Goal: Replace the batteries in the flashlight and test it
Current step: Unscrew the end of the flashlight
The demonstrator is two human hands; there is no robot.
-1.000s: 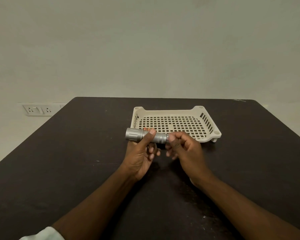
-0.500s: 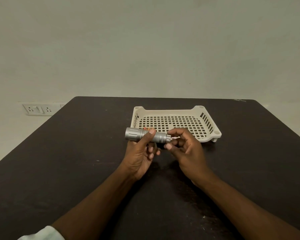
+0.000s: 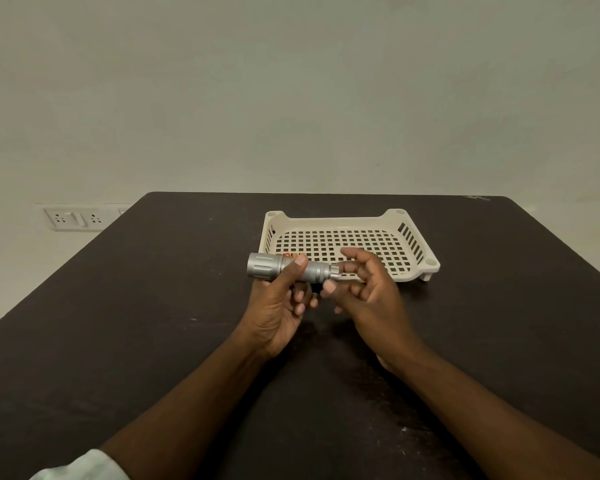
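Note:
A silver flashlight is held level above the dark table, its wide head pointing left. My left hand is wrapped around the barrel from below, thumb on top. My right hand is at the narrow tail end with its fingers spread; a fingertip touches the tail, and the thumb sits just below it. I see nothing held in that hand. A small orange thing shows just behind the flashlight, mostly hidden.
A cream perforated plastic basket stands on the table right behind my hands. The dark table reaches to the wall. A wall socket panel is at the left, beyond the table edge.
My right hand has loosened from a closed grip on the flashlight's tail to spread fingers, exposing the narrow tail end. The left hand and the flashlight have stayed in place.

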